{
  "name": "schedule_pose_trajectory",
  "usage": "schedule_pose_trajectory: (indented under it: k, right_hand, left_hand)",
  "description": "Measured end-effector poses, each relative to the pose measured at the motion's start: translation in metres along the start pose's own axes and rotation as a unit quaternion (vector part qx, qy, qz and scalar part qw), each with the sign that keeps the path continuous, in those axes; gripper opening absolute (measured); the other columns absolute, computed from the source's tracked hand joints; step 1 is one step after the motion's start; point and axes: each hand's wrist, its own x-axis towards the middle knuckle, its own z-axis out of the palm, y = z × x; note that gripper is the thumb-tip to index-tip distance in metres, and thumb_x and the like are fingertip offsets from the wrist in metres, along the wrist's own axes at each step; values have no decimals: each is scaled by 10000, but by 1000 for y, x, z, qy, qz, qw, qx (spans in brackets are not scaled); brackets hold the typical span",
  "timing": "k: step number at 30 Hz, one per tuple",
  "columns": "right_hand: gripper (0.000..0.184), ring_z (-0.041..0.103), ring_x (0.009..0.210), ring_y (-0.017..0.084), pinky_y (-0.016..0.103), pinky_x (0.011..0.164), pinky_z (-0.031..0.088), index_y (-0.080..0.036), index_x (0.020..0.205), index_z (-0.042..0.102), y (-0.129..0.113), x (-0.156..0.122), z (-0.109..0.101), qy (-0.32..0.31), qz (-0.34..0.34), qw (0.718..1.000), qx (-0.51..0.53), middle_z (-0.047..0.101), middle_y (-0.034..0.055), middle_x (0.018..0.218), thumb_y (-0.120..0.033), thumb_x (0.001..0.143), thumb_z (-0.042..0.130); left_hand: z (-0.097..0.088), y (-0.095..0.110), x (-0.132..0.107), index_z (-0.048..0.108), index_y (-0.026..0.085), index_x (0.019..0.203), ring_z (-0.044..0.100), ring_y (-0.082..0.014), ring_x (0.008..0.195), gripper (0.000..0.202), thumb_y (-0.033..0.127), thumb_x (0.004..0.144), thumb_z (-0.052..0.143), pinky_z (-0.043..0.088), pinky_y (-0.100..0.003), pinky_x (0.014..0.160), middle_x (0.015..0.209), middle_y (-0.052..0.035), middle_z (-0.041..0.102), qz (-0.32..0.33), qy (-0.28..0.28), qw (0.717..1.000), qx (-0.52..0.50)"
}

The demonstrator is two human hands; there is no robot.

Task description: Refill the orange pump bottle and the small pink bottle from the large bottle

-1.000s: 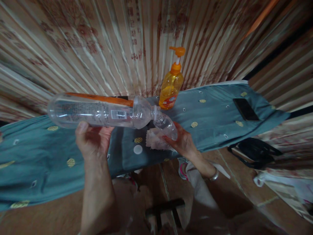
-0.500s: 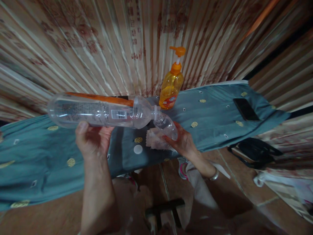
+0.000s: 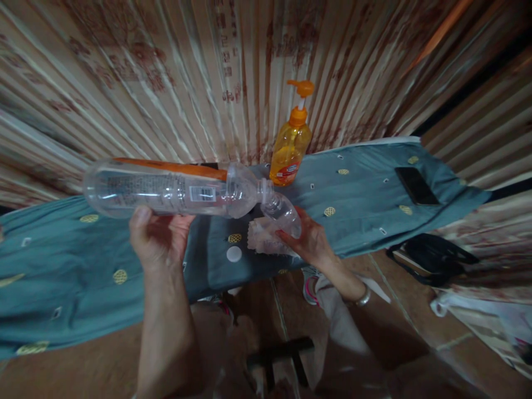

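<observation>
Bottle (image 3: 166, 191) and small clear container (image 3: 282, 215) meet neck to neck above a teal cloth (image 3: 353, 199), the former nearly level in the left hand (image 3: 162, 238), the latter slanting down in the right hand (image 3: 310, 238). The left thumb presses the near side of the bottle while the other fingers reach beneath it; the right thumb and fingers grasp the container's rounded lower end. As far as shows, the necks are already together, and a white disc (image 3: 234, 254), probably a cap, lies loose on the cloth. Whether anything has passed between the two I cannot tell, for no liquid line can be made out in either; parting them and covering an opening are steps not yet done. The bottle is thin, glossy plastic, ribbed around the middle, with an orange band and a printed barcode; the container looks equally thin and bulges smoothly. Under it lies a pale, soft-looking piece (image 3: 261, 241) with a scalloped edge, fabric or paper. Near the back edge stands an amber, see-through pump bottle (image 3: 290, 152) with an orange head, touched by neither hand. Behind, a printed curtain (image 3: 178, 83) hangs in narrow pleats.
</observation>
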Motion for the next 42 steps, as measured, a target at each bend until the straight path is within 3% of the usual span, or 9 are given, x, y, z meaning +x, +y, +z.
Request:
schedule_pose_trajectory:
  k: [10, 16, 19, 25, 36, 42]
  right_hand:
    - [667, 770, 1156, 366, 543, 1001, 642, -179, 1405, 628, 2, 3, 1, 1, 11, 1000, 0, 785, 204, 1270, -559, 871, 753]
    - [694, 779, 1147, 379, 526, 985, 637, -140, 1404, 614, 3, 5, -2, 3, 9, 1000, -9, 795, 218, 1259, -529, 856, 787]
    - [657, 787, 1131, 372, 511, 978, 639, -138, 1394, 617, 2, 6, -6, -5, 4, 1000, 1, 801, 210, 1243, -499, 871, 782]
    - [671, 775, 1162, 369, 514, 1014, 633, -119, 1413, 597, -2, 8, -10, -24, 9, 999, 23, 789, 215, 1265, -458, 868, 790]
    - [661, 784, 1123, 372, 548, 989, 638, -159, 1385, 616, 2, 14, -8, -14, 10, 1000, 23, 812, 177, 1208, -476, 843, 821]
    - [621, 799, 1066, 354, 497, 921, 650, -171, 1360, 634, 2, 16, -5, -5, -7, 1000, 10, 823, 158, 1171, -474, 849, 816]
  left_hand:
    - [-7, -6, 3, 707, 302, 846, 748, -318, 1124, 305, 444, 639, 881, 685, -463, 871, 976, -16, 807, -24, -16, 999, 21]
    - [1, -14, 2, 685, 261, 863, 745, -318, 1109, 400, 470, 590, 890, 677, -440, 876, 936, -49, 794, -34, 6, 999, 8]
    - [1, -17, 2, 674, 255, 853, 752, -323, 1095, 383, 462, 605, 879, 676, -485, 911, 932, -49, 794, -40, 3, 999, 2]
    - [-9, -22, 4, 626, 285, 827, 707, -388, 1245, 372, 493, 632, 864, 655, -587, 986, 985, -49, 795, -60, 7, 998, 7]
    - [-12, -19, 1, 646, 245, 988, 722, -272, 1223, 279, 436, 808, 741, 508, -599, 1163, 1058, -41, 792, -75, 79, 994, -22]
    - [-19, -23, 6, 636, 255, 905, 723, -338, 1238, 367, 496, 706, 829, 563, -632, 1084, 1089, -73, 788, -69, 74, 995, 1]
